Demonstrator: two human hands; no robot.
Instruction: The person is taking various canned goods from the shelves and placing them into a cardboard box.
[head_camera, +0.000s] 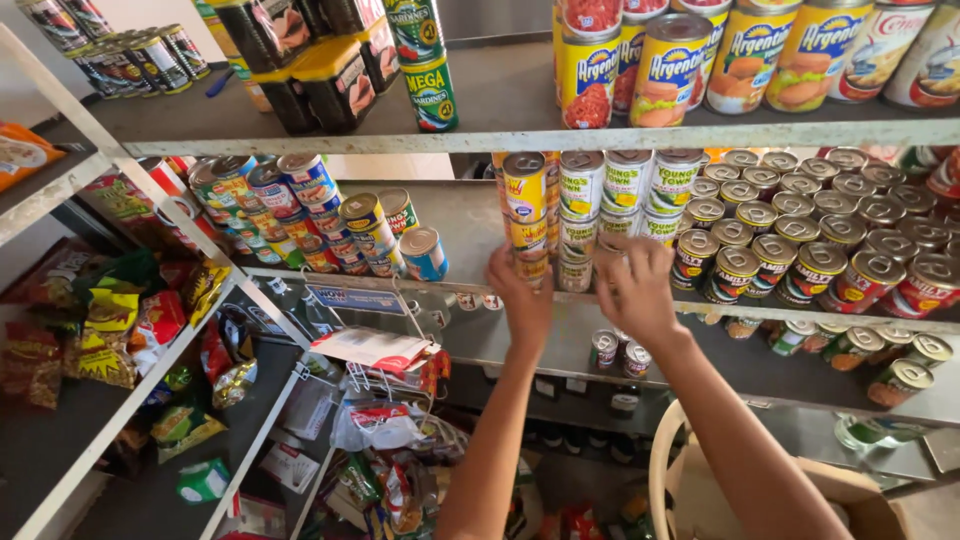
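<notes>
Left hand (522, 300) cupped against stack of yellow-labelled cans (527, 215); right hand (636, 290) fingers spread over white-labelled cans (598, 215) on middle shelf (470, 225).

Two bare forearms in view, no sleeves showing up to the frame edge. Left hand (522, 305) and right hand (638, 292) both bare: no gloves, rings, watch or wristbands visible. Fingers slim, nails short and unpainted where they show. Nothing else of the body visible.
</notes>
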